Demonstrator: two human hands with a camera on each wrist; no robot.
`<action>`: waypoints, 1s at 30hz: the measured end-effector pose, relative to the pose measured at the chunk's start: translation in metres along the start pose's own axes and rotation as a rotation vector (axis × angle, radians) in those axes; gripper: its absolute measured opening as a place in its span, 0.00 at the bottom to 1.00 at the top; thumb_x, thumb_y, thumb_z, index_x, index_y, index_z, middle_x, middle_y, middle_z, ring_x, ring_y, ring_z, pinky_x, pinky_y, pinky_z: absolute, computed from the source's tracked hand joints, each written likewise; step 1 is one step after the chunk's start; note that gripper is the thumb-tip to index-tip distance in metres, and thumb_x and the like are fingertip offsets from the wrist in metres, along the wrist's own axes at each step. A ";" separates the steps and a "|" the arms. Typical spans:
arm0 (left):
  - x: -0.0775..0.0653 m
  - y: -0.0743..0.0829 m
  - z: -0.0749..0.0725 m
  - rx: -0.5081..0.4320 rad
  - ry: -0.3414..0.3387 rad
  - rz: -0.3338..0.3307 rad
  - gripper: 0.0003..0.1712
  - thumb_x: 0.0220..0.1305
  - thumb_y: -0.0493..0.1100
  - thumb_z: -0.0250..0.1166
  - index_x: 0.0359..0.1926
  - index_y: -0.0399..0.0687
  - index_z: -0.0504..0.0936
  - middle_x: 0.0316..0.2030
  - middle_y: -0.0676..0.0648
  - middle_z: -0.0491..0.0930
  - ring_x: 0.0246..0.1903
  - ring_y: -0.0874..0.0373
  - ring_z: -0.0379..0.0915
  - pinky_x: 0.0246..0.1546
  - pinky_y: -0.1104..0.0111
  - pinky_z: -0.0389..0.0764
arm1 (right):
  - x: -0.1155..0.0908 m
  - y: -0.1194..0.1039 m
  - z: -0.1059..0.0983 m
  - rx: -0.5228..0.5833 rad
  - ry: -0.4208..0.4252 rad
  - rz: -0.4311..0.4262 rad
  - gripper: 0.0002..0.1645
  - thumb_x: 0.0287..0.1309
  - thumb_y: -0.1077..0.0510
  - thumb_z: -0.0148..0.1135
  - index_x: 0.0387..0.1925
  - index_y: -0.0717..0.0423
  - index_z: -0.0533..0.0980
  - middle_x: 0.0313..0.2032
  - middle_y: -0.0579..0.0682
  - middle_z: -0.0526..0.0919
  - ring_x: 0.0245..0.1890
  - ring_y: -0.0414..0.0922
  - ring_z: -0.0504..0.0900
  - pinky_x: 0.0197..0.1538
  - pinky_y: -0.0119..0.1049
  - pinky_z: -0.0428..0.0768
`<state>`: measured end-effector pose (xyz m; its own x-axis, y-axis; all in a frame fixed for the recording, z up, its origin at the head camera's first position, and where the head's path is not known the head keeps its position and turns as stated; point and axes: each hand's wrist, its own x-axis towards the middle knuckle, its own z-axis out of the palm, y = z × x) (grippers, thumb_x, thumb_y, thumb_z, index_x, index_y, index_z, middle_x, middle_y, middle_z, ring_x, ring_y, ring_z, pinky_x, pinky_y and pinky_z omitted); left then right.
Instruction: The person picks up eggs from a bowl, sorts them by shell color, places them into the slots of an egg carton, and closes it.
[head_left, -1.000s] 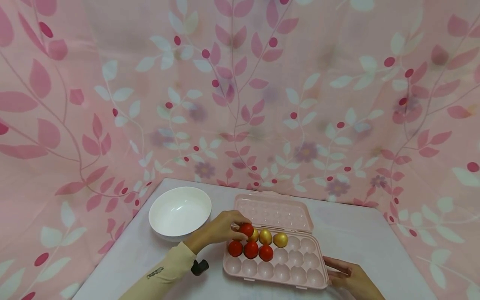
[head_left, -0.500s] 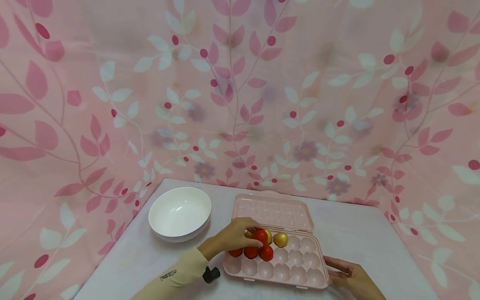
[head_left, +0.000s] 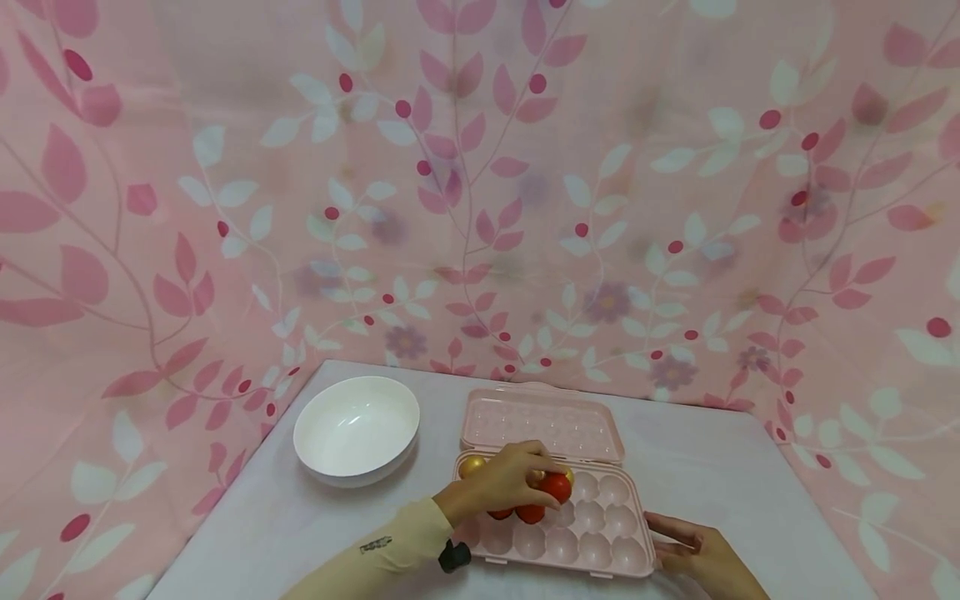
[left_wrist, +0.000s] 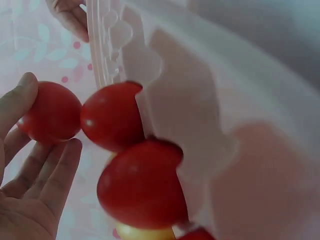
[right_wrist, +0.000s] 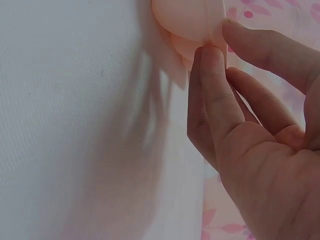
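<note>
In the head view my left hand (head_left: 506, 482) pinches a red egg (head_left: 557, 490) over the middle of an open pink egg box (head_left: 596, 550). The left wrist view shows thumb and fingertips round that red egg (left_wrist: 52, 112), right beside a seated red egg (left_wrist: 111, 116). Another red egg (left_wrist: 142, 185) sits closer to the camera. A golden egg (head_left: 471, 465) occupies the back left cup; more golden eggs are mostly hidden by the hand. My right hand (head_left: 701, 554) holds the box's right edge, its thumb at the rim and fingertips against the side (right_wrist: 212, 60).
Behind the cups lies the box's hinged lid (head_left: 540, 417), folded back flat. A white bowl (head_left: 356, 425) stands on the white-covered table (head_left: 697, 450), left of the box. Pink floral cloth (head_left: 480, 208) hangs close round the back and sides.
The left hand has carried the red egg to the right along the box, past the seated red eggs. The golden egg at back left has come into sight. The right hand stays put.
</note>
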<state>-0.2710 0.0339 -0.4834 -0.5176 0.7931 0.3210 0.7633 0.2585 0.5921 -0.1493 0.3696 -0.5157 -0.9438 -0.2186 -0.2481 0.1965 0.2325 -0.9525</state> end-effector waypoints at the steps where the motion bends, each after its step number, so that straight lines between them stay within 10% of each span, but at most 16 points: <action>1: 0.001 0.000 0.001 0.003 -0.009 0.005 0.27 0.58 0.52 0.71 0.57 0.50 0.82 0.44 0.56 0.75 0.43 0.67 0.74 0.41 0.80 0.76 | 0.000 0.000 0.000 0.001 0.000 0.002 0.36 0.59 0.64 0.64 0.66 0.72 0.63 0.64 0.68 0.67 0.56 0.54 0.78 0.49 0.39 0.81; 15: 0.005 0.004 0.018 0.138 -0.119 0.085 0.20 0.56 0.46 0.74 0.49 0.51 0.81 0.46 0.57 0.75 0.41 0.73 0.70 0.41 0.86 0.72 | 0.001 -0.002 0.000 -0.017 0.007 0.024 0.36 0.60 0.63 0.64 0.66 0.71 0.63 0.63 0.67 0.69 0.55 0.54 0.79 0.49 0.40 0.81; 23: 0.007 0.010 0.020 0.200 -0.304 -0.032 0.22 0.58 0.48 0.72 0.53 0.62 0.77 0.48 0.64 0.69 0.43 0.73 0.67 0.44 0.83 0.70 | 0.001 0.001 -0.001 -0.001 -0.019 0.006 0.37 0.62 0.62 0.64 0.66 0.73 0.61 0.63 0.66 0.69 0.56 0.54 0.78 0.49 0.38 0.81; 30: 0.008 0.009 0.024 0.346 -0.269 0.056 0.19 0.59 0.47 0.71 0.52 0.58 0.78 0.46 0.62 0.70 0.42 0.72 0.66 0.47 0.84 0.67 | 0.001 0.001 0.000 0.023 -0.026 0.006 0.37 0.62 0.63 0.63 0.67 0.73 0.60 0.64 0.64 0.69 0.56 0.49 0.79 0.49 0.38 0.80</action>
<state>-0.2591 0.0561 -0.4926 -0.3880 0.9145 0.1146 0.8953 0.3445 0.2824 -0.1505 0.3699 -0.5167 -0.9354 -0.2421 -0.2578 0.2082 0.2121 -0.9548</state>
